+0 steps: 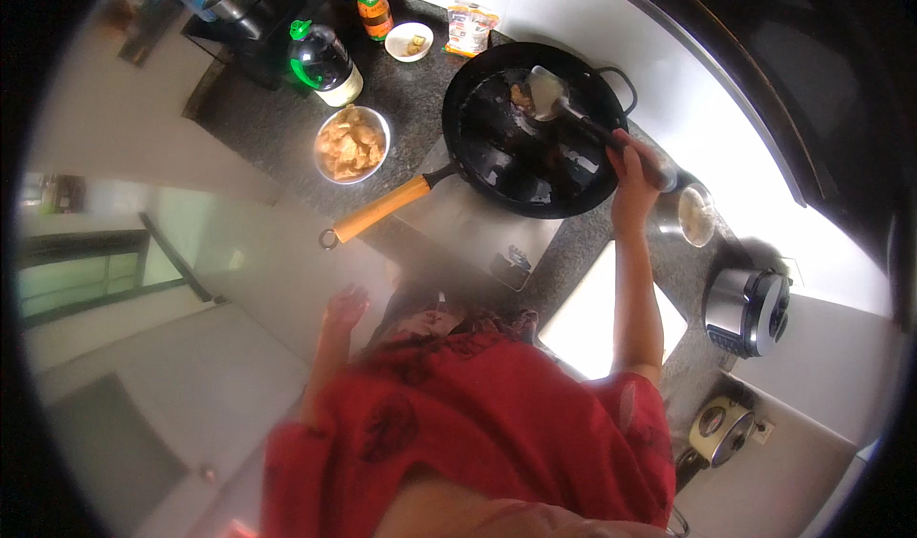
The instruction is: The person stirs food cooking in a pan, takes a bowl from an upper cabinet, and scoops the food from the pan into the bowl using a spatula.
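Observation:
My right hand (634, 169) grips the dark handle of a metal wok spatula (547, 92). The spatula's blade rests inside a black wok (501, 173), against a small brown clump of food (521, 98). A shiny film of liquid coats the wok's inside. Toward the lower left points the wok's wooden handle (383, 208), which nothing holds. My left hand (347, 307) hangs beside my body, below that handle, blurred, with nothing in it and its fingers loosely apart. Left of the wok stands a bowl of light-brown food chunks (351, 144).
Beyond the bowl are a dark bottle with a green cap (326, 62), a sauce bottle (372, 8), a small white bowl (409, 42) and a plastic packet (471, 28). To the right are a clear container (695, 216), a white board (584, 309), an electric cooker (745, 312) and a cream pot (722, 430).

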Demonstrator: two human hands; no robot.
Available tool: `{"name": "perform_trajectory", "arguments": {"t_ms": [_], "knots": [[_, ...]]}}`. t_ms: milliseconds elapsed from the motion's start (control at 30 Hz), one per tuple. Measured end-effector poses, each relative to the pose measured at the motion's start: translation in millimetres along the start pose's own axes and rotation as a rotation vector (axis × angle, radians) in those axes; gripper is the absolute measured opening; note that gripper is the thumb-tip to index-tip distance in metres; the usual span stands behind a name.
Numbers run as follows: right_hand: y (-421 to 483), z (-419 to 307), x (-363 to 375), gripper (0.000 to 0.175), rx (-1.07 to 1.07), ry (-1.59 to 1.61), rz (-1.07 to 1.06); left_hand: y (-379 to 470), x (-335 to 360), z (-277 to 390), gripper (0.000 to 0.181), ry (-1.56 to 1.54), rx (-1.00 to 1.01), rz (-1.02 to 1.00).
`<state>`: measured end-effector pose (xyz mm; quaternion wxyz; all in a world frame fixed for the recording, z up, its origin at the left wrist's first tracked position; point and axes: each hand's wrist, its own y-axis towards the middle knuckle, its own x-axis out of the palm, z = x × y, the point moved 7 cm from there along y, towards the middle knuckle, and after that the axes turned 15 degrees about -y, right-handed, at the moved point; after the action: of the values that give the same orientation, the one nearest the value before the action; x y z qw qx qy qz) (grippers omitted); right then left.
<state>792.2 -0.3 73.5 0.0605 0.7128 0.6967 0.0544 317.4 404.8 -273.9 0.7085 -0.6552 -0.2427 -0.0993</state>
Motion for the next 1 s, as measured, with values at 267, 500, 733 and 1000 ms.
{"name": "perform_trajectory", "arguments": {"t_ms": [267, 500, 733, 1000], "knots": [[-7, 7, 20, 0.016, 0.081, 0.146, -0.026, 4, -10, -8, 0.040, -0.060, -0.093, -0.127], [-13, 3, 38, 0.017, 0.057, 0.109, -0.087, -4, -15, -8, 0.031, 0.007, 0.011, 0.027], [-16, -7, 46, 0.016, -0.080, -0.039, -0.150, -8, -17, -8, 0.030, 0.019, 0.035, 0.064], [-19, -7, 52, 0.015, -0.046, 0.003, -0.153, -9, -14, -5, 0.040, 0.017, 0.028, 0.005]]}}
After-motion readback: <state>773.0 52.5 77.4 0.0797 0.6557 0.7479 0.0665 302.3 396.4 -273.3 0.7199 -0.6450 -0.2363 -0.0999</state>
